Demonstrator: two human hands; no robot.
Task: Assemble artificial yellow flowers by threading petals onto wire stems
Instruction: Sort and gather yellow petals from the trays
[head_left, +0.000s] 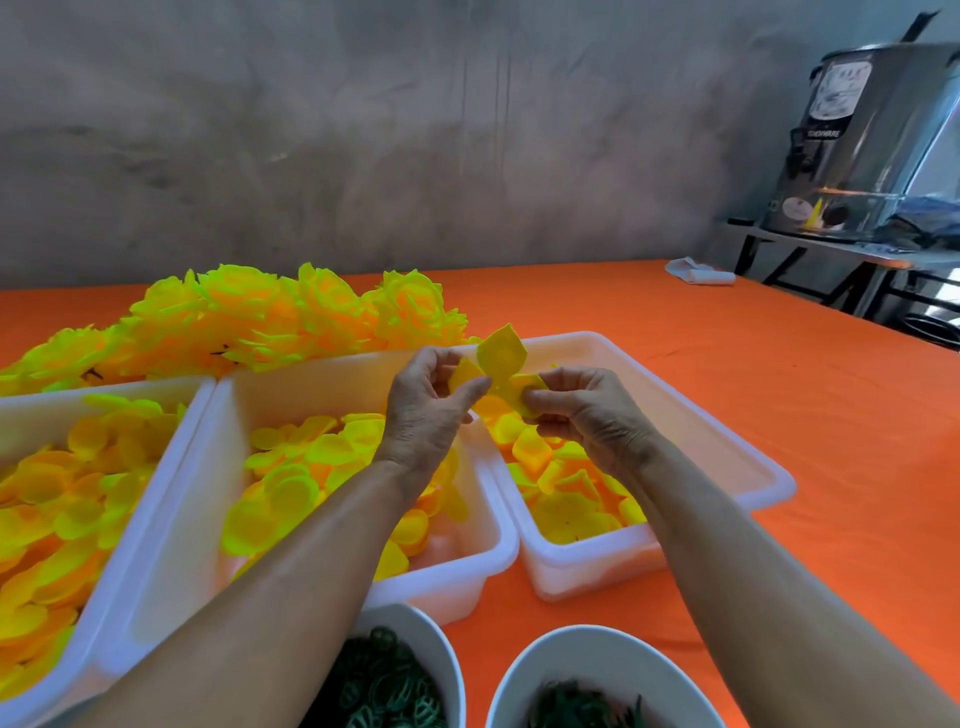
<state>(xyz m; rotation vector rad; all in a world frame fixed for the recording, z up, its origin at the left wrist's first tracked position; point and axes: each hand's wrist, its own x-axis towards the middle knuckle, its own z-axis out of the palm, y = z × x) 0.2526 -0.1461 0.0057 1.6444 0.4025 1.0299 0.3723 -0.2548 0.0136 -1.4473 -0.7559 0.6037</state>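
Head view: three white tubs sat side by side on the orange table (779, 415). Left tub (171, 467) was heaped with yellow-orange round petals. Middle tub (467, 561) held flatter yellow petal discs (291, 488). Right tub (748, 467) held cupped, lobed yellow petals (566, 499) in its near half. Two white bowls sat at the near edge: left bowl (441, 654) held green plastic ring pieces, right bowl (587, 644) held darker green bits, too blurred to name. Finished yellow flowers (291, 322) lay piled behind the tubs.

You held the petal piece (501, 356) above the gap between the middle and right tubs. Your left hand (431, 410) pinched its left lobe with curled fingers and thumb. Your right hand (587, 415) pinched its right lobe the same way. The piece ran roughly left to right between your hands, with one lobe sticking up and away from you. No wire stem could be made out.

A steel urn (872, 135) stood on a stand at far right, and a white cloth (698, 273) lay at the table's far edge.
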